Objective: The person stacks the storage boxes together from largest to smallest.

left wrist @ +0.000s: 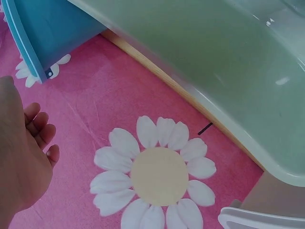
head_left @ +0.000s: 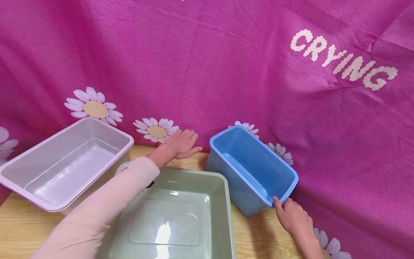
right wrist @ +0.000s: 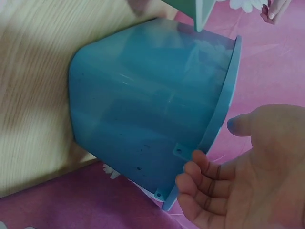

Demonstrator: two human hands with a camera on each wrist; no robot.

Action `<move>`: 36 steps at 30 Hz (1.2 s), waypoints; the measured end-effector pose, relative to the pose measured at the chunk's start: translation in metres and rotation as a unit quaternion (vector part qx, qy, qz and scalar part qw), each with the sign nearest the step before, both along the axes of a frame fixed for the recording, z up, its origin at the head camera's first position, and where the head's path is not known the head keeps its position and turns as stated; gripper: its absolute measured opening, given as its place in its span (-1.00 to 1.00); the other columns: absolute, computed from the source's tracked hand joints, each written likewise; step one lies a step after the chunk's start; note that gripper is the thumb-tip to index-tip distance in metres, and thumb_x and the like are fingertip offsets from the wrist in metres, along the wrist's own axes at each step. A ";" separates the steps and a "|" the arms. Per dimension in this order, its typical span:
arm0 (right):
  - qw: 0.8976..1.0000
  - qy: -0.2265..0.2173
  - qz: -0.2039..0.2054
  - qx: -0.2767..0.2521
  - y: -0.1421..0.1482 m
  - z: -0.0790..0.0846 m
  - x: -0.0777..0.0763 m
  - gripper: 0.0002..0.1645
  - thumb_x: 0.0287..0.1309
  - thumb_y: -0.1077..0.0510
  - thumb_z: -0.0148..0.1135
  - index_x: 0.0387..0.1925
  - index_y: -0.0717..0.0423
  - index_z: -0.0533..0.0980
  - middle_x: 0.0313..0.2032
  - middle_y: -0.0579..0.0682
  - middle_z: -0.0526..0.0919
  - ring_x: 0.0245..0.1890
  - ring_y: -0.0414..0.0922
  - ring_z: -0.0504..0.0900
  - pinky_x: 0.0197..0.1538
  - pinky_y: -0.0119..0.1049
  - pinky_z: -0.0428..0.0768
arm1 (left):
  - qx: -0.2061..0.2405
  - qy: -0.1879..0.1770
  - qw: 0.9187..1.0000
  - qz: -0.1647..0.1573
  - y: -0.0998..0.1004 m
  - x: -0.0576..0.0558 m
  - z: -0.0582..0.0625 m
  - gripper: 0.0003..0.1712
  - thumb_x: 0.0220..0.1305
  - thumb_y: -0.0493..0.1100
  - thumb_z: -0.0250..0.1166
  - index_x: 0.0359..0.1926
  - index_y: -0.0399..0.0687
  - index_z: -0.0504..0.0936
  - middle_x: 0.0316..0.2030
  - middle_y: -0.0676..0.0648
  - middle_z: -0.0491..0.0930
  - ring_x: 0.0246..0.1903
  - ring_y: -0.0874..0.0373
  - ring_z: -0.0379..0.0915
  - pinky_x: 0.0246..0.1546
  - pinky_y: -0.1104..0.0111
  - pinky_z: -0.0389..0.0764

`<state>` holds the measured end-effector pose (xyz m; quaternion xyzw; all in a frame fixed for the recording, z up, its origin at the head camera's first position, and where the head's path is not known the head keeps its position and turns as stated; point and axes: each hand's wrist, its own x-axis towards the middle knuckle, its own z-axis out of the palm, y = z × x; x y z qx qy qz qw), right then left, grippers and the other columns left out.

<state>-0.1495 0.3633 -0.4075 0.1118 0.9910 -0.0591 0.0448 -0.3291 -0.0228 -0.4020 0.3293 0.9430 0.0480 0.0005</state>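
Observation:
A blue plastic bin (head_left: 255,162) stands at the right, angled toward the back cloth, its inside bare. My right hand (head_left: 294,217) is at its near corner, thumb over the rim and fingers curled at the outer side, gripping it. In the right wrist view the fingers (right wrist: 188,183) lie beside the bin's outer wall (right wrist: 143,95), close to small tabs under the rim. My left hand (head_left: 182,144) hovers past the far edge of a pale green tub (head_left: 229,216), fingers loosely extended, holding nothing. The blue bin is just to its right.
A pale lilac-grey bin (head_left: 77,162) stands at the left. The green tub takes up the front middle, partly hidden by my left sleeve (head_left: 97,212). A magenta cloth (head_left: 194,64) with daisies and lettering hangs behind the wooden table (head_left: 249,241).

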 end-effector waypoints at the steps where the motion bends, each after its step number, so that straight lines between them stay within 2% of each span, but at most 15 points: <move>1: 1.000 -0.003 -0.003 -0.001 0.001 -0.001 -0.001 -0.19 0.43 -0.35 -0.18 -0.36 0.38 0.44 -0.42 0.24 0.56 -0.32 0.34 0.59 -0.31 0.24 0.50 | -0.001 -0.003 1.000 -0.001 0.001 -0.001 0.000 -0.26 0.51 0.21 -0.10 0.36 -0.32 0.30 0.21 -0.25 0.41 0.27 -0.12 0.25 0.32 0.02 0.20; 5: 1.000 -0.015 -0.014 -0.001 0.006 -0.005 -0.003 -0.14 0.41 -0.38 -0.20 -0.31 0.43 0.41 -0.40 0.28 0.56 -0.33 0.32 0.59 -0.30 0.25 0.50 | -0.003 -0.013 1.000 0.000 0.009 -0.004 0.001 -0.25 0.50 0.22 -0.09 0.37 -0.31 0.28 0.24 -0.25 0.39 0.29 -0.11 0.23 0.34 0.02 0.17; 12: 1.000 -0.017 -0.023 -0.003 0.012 -0.009 -0.006 -0.02 0.39 -0.44 -0.28 -0.25 0.51 0.38 -0.32 0.43 0.56 -0.25 0.42 0.58 -0.24 0.29 0.49 | -0.012 -0.020 1.000 -0.001 0.027 -0.010 0.007 -0.22 0.46 0.25 -0.04 0.38 -0.28 0.29 0.29 -0.24 0.38 0.32 -0.11 0.23 0.35 0.04 0.17; 17: 0.999 -0.019 -0.031 -0.009 0.012 -0.010 -0.007 -0.05 0.40 -0.41 -0.25 -0.23 0.53 0.34 -0.32 0.48 0.55 -0.26 0.43 0.58 -0.26 0.28 0.49 | -0.021 -0.033 0.999 0.012 0.039 -0.016 0.008 -0.16 0.46 0.27 -0.06 0.47 -0.26 0.18 0.41 -0.23 0.26 0.41 -0.12 0.11 0.39 0.04 0.09; 21: 0.999 -0.014 -0.026 -0.014 0.011 -0.011 -0.009 -0.09 0.41 -0.38 -0.23 -0.25 0.52 0.35 -0.32 0.49 0.55 -0.27 0.45 0.58 -0.28 0.29 0.48 | -0.028 -0.043 0.999 0.019 0.045 -0.019 0.004 -0.16 0.46 0.27 -0.08 0.49 -0.23 0.16 0.42 -0.23 0.23 0.42 -0.11 0.09 0.40 0.04 0.07; 26: 1.000 -0.013 -0.019 -0.017 0.012 -0.012 -0.013 -0.18 0.42 -0.28 -0.17 -0.24 0.53 0.35 -0.31 0.48 0.55 -0.26 0.44 0.58 -0.28 0.29 0.48 | -0.016 -0.051 0.998 0.024 0.047 -0.019 -0.004 -0.18 0.45 0.26 -0.04 0.45 -0.24 0.21 0.37 -0.23 0.29 0.38 -0.11 0.14 0.38 0.04 0.12; 31: 1.000 -0.011 -0.010 -0.017 0.014 -0.012 -0.017 -0.29 0.39 -0.16 -0.12 -0.23 0.55 0.35 -0.28 0.47 0.55 -0.25 0.43 0.58 -0.27 0.29 0.49 | -0.003 -0.041 0.999 0.029 0.049 -0.019 -0.005 -0.25 0.46 0.24 -0.03 0.37 -0.25 0.29 0.27 -0.22 0.37 0.29 -0.09 0.24 0.33 0.06 0.21; 36: 1.000 -0.012 -0.009 -0.023 0.014 -0.013 -0.017 -0.33 0.38 -0.13 -0.10 -0.23 0.55 0.34 -0.30 0.44 0.56 -0.26 0.41 0.59 -0.27 0.28 0.49 | -0.003 -0.032 0.999 0.038 0.053 -0.020 -0.006 -0.29 0.47 0.24 -0.04 0.32 -0.24 0.33 0.19 -0.21 0.41 0.23 -0.06 0.28 0.29 0.07 0.26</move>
